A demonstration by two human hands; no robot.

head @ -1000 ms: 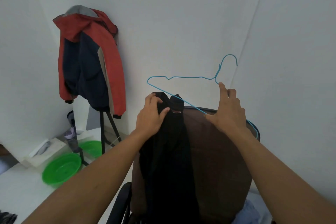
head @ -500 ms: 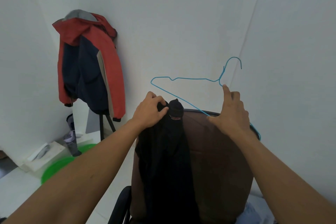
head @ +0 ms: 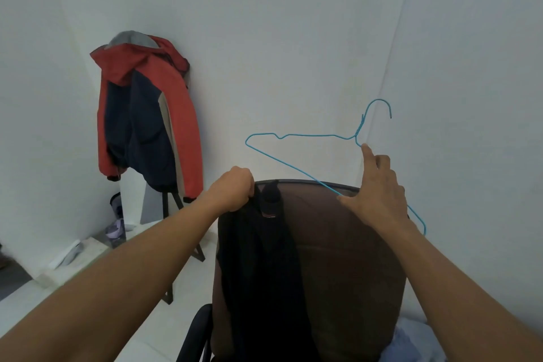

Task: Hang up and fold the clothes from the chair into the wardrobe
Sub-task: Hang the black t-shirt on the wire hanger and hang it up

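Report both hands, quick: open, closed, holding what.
Left hand: closed, gripping the black garment draped over the chair back.
Right hand: holding the blue wire hanger, index finger extended up along its neck.

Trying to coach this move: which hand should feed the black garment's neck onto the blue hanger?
Left hand: it grips the black garment on the chair; right hand holds the blue hanger.
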